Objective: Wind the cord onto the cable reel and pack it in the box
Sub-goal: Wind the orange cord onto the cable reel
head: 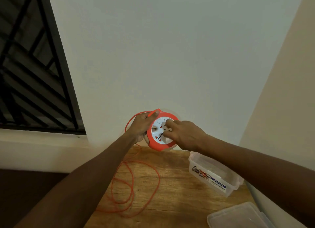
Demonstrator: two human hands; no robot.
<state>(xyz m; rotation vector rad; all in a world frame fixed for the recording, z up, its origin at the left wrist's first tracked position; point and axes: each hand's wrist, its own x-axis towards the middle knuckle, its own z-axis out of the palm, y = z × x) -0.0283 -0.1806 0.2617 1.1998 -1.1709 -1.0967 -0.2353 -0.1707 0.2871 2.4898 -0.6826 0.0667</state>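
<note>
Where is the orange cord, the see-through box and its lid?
orange cord (pixel 134 185), head view, on a loose loop lying on the table
box (pixel 211 176), head view, on its labelled side wall
lid (pixel 238 215), head view, on its flat top

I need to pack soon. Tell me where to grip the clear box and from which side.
Grip the box by its long walls, from above. It stands open on the table, lid off nearby, so the fingers can span the rim, which looks narrow enough for one hand.
</note>
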